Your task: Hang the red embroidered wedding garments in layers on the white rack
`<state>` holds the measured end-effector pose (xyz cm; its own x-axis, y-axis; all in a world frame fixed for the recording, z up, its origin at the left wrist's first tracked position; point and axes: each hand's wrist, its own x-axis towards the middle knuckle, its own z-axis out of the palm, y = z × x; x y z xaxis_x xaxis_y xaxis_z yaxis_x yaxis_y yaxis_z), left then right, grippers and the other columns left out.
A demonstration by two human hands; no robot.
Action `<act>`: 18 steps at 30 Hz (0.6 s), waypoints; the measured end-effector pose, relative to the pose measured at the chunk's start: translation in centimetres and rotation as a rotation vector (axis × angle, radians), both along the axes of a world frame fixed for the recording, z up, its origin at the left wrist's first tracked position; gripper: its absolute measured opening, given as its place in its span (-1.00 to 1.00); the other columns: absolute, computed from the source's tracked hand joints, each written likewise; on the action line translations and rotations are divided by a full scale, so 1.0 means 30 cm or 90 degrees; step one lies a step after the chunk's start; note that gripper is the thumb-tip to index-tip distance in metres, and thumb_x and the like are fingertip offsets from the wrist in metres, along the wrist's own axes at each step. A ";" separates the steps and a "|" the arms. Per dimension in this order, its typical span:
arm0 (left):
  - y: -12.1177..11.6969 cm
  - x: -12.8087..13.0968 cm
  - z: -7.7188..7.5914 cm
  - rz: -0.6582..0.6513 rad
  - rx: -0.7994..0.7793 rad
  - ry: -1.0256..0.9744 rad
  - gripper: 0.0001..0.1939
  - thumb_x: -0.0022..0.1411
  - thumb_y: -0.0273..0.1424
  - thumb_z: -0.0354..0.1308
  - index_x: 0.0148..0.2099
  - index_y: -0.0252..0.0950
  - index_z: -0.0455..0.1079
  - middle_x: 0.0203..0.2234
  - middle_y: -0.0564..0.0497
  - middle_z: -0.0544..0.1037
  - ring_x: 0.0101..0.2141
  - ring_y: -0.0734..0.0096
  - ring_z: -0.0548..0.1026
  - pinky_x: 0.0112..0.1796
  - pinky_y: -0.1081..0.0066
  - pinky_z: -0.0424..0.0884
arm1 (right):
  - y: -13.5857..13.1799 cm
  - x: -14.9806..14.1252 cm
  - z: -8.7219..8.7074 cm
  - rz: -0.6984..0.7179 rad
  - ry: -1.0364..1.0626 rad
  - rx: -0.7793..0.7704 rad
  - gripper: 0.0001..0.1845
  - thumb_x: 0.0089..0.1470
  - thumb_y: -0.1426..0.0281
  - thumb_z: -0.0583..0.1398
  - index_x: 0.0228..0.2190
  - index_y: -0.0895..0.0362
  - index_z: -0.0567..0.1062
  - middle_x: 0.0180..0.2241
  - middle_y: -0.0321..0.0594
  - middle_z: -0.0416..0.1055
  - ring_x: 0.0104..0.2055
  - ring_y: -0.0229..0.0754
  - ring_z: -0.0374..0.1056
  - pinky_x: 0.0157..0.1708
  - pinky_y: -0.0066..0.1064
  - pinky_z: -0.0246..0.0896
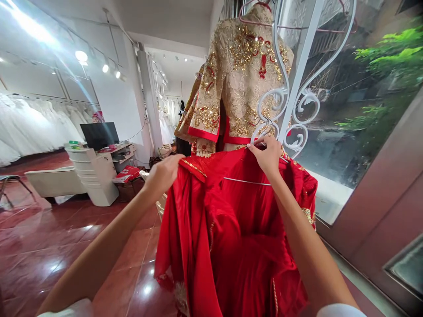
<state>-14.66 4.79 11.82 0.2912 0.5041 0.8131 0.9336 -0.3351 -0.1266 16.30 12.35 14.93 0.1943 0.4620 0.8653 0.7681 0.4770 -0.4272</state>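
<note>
A red dress [251, 255] with gold trim hangs in front of me, its neckline open toward me. My left hand [165, 174] is closed on the dress at its left shoulder and draws that edge outward. At the top of the dress, my right hand [266, 154] pinches the hanger just below its hook; the exact grip is partly hidden by the fingers. The thin lower bar of the hanger [246, 180] shows inside the neckline. Right behind hangs a beige jacket [244, 83] with gold sequins and red edging, on a pink hanger [251, 21].
A white scrolled metal stand [297, 75] rises by the window [337, 145] on the right. To the left are a white desk [90, 176] with a monitor [100, 134], a beige bench [56, 181] and racks of white gowns [39, 125]. The floor [122, 264] has glossy red tiles.
</note>
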 end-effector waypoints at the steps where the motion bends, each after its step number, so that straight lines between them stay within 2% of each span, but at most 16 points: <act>1: -0.015 0.002 0.042 0.011 0.015 -0.023 -0.59 0.19 -0.57 -0.20 0.01 -0.34 0.34 -0.15 -0.10 0.51 -0.14 0.30 0.47 -0.09 0.33 0.37 | -0.002 -0.002 0.007 0.002 0.004 -0.006 -0.78 -0.07 0.19 0.19 -0.49 0.10 0.43 -0.35 -0.16 0.36 -0.22 -0.03 0.20 -0.19 -0.15 0.02; 5: -0.095 0.042 0.231 0.075 0.069 -0.050 -0.58 0.20 -0.52 -0.18 0.05 -0.29 0.31 -0.11 -0.05 0.48 -0.09 0.19 0.44 -0.06 0.18 0.34 | -0.016 -0.004 0.026 0.041 0.018 -0.016 -0.76 -0.12 0.18 0.21 -0.52 0.11 0.42 -0.40 -0.20 0.35 -0.29 -0.08 0.21 -0.28 -0.25 0.03; 7: -0.114 0.061 0.315 0.070 0.101 -0.053 -0.58 0.18 -0.53 -0.16 0.04 -0.29 0.33 -0.12 -0.02 0.48 -0.07 0.18 0.42 -0.05 0.15 0.33 | -0.025 -0.002 0.031 0.081 0.029 -0.022 -0.75 -0.13 0.17 0.21 -0.53 0.11 0.40 -0.46 -0.25 0.33 -0.35 -0.13 0.21 -0.34 -0.32 0.02; 9: -0.102 0.062 0.377 0.042 0.119 -0.069 -0.59 0.16 -0.53 -0.16 -0.02 -0.30 0.38 -0.19 0.04 0.52 -0.10 0.23 0.45 -0.06 0.19 0.34 | -0.034 -0.002 0.033 0.116 0.035 -0.022 -0.74 -0.13 0.17 0.21 -0.55 0.12 0.38 -0.50 -0.30 0.31 -0.41 -0.18 0.20 -0.38 -0.36 0.00; 12: -0.035 0.034 0.430 -0.003 0.100 -0.113 -0.63 0.19 -0.48 -0.17 -0.09 -0.25 0.42 -0.26 0.16 0.55 -0.15 0.34 0.46 -0.02 0.27 0.30 | -0.049 -0.009 0.033 0.140 0.039 -0.030 -0.74 -0.11 0.17 0.20 -0.54 0.12 0.37 -0.57 -0.35 0.25 -0.48 -0.24 0.17 -0.41 -0.39 -0.02; 15: 0.022 0.010 0.451 -0.016 0.061 -0.145 -0.64 0.21 -0.42 -0.17 -0.12 -0.21 0.43 -0.24 0.19 0.54 -0.11 0.31 0.43 0.03 0.26 0.25 | -0.061 -0.020 0.030 0.150 0.035 -0.051 -0.77 -0.08 0.19 0.18 -0.50 0.11 0.37 -0.61 -0.38 0.21 -0.52 -0.26 0.15 -0.42 -0.40 -0.01; 18: -0.016 0.013 0.430 -0.003 0.070 -0.160 -0.64 0.20 -0.41 -0.17 -0.19 -0.20 0.46 -0.30 0.11 0.53 -0.11 0.20 0.44 0.01 0.21 0.25 | -0.065 -0.026 0.029 0.147 0.023 -0.058 -0.79 -0.08 0.21 0.18 -0.50 0.10 0.37 -0.59 -0.37 0.23 -0.52 -0.26 0.15 -0.44 -0.41 0.01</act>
<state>-14.26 4.31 24.71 0.0751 0.4072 0.9103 0.9387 -0.3369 0.0732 15.51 10.40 15.80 0.1041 0.5733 0.8127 0.6263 0.5970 -0.5013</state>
